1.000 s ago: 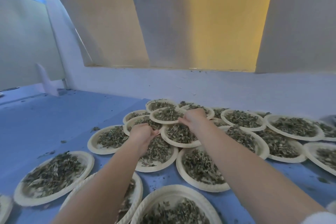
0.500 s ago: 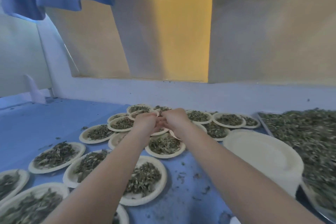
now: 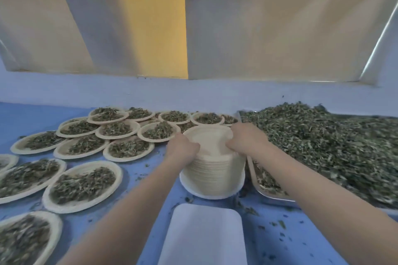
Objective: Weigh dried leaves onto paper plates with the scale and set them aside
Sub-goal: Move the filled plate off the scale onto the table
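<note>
Grasping the stack of empty paper plates [image 3: 212, 170], left hand [image 3: 182, 146] and right hand [image 3: 245, 139] pinch its top rim.

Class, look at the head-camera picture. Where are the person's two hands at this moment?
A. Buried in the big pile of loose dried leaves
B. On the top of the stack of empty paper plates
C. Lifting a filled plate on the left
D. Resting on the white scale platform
B: the left hand and the right hand sit at opposite edges of the top of the stack of empty paper plates, apart from the pile of dried leaves and the white platform.
</note>
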`<state>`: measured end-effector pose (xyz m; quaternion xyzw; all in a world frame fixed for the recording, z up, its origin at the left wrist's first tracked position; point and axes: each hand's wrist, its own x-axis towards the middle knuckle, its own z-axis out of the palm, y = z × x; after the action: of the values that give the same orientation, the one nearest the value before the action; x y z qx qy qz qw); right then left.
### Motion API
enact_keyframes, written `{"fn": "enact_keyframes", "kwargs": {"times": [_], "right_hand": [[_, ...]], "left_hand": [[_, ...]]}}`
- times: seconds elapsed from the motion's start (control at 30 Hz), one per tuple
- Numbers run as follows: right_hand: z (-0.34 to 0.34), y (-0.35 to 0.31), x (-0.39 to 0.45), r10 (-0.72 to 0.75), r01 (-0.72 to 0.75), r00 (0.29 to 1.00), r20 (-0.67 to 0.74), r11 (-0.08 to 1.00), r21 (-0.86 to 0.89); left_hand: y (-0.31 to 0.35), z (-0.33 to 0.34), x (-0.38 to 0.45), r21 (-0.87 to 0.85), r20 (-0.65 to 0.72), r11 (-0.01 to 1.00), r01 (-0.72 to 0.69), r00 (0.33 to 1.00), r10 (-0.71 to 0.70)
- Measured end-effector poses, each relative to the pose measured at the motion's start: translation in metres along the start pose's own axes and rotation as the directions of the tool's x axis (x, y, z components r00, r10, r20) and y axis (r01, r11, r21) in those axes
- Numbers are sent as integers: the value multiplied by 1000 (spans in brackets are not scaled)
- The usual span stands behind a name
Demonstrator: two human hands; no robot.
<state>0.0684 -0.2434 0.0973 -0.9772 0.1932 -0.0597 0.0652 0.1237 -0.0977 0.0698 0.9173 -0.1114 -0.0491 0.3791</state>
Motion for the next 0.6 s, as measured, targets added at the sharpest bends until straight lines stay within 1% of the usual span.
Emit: {"fn": "enact_keyframes", "kwargs": {"times": [0.1,0.3,0.4,0.53,0.6], "right_hand": [[5,15,5,52,-45,997,-56,993,111],[2,20,7,64,-43,992,-105,981,191],[-5,21,5,66,-29,985,-157,973,230],[-13,18,-3,81,6,971,-226,932,362],[-18,15,-9,117,18,956,-270,892,452]], "left_hand": [[-1,2,0,-8,-2,1000,4,1000,-4],[2,-7,4,92,-15,994,-54,998,56],[8,-16,4,139,-16,985,-101,994,105],[19,-25,-13,209,-62,965,-161,982,177],[22,-31,-22,192,-88,962,-192,973,212]]}}
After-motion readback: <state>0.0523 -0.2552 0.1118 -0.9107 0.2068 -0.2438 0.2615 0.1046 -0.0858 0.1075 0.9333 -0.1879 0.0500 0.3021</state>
